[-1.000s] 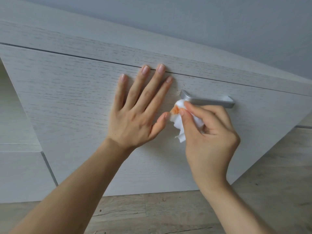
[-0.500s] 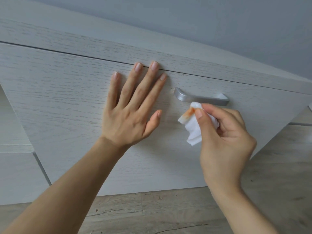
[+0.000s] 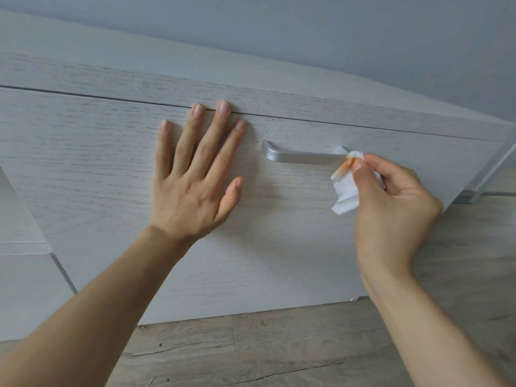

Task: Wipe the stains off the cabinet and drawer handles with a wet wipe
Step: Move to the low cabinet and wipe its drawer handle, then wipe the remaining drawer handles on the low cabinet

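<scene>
The left hand (image 3: 195, 180) lies flat on the drawer front (image 3: 83, 169), left of the handle (image 3: 304, 157), fingers straight and spread, the two longest fingertips reaching the seam along the drawer's top edge, the thumb angled toward the handle without touching it. The handle is a silver metal bar whose long axis runs roughly level across the drawer front, dipping slightly to the right; its left end curves back into the wood, and its right end meets the wet wipe (image 3: 346, 185). The right hand (image 3: 391, 208) pinches the crumpled white wipe between thumb and curled fingers, pressing its upper, orange-stained corner against the handle's right end, while the loose tail hangs below the handle. Half a second ago the wipe sat under the middle of the handle; it has now travelled to the right end, and the left hand has stayed planted left of the handle. Below the drawer runs wood-grain flooring (image 3: 279, 353).
</scene>
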A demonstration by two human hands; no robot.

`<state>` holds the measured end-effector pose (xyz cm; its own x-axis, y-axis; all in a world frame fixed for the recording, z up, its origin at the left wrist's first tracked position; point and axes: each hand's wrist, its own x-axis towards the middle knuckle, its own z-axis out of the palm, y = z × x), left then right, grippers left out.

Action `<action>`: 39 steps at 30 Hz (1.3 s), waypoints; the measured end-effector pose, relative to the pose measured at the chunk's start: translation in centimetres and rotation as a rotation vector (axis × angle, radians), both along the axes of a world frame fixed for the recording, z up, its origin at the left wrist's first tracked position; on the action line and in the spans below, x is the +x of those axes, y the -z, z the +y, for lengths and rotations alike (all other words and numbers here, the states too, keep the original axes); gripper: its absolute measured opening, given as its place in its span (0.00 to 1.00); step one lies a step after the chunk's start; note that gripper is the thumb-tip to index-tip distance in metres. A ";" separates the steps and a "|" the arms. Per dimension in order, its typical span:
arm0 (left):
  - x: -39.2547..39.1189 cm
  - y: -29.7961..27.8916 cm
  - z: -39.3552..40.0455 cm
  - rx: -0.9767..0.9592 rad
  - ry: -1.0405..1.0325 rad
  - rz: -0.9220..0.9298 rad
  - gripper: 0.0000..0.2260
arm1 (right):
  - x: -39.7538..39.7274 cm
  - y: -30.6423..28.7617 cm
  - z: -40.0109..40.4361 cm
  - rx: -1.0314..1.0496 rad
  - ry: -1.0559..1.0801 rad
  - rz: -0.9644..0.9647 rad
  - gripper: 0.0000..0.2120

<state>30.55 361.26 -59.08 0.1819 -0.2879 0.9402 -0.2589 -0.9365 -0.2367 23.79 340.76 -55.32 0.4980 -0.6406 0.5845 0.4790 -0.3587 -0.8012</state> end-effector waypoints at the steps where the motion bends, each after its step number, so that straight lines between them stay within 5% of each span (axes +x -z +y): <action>1: -0.2 0.0 0.0 -0.001 0.008 0.012 0.25 | 0.1 -0.2 -0.5 0.037 0.013 0.010 0.10; 12: -3.4 1.8 4.9 0.115 -0.042 0.222 0.24 | -1.6 -0.7 5.4 -0.287 -0.205 -0.039 0.04; 23: -10.3 1.3 13.0 0.308 -0.298 0.682 0.24 | 0.2 1.2 11.1 -0.503 -0.678 0.199 0.03; 32: -11.4 -0.2 17.4 0.367 -0.274 0.790 0.23 | 1.1 -0.2 17.7 -0.692 -0.752 0.108 0.03; 39: -14.5 -2.9 23.9 0.330 -0.343 1.086 0.23 | 0.4 -2.1 23.7 -0.801 -0.806 0.351 0.04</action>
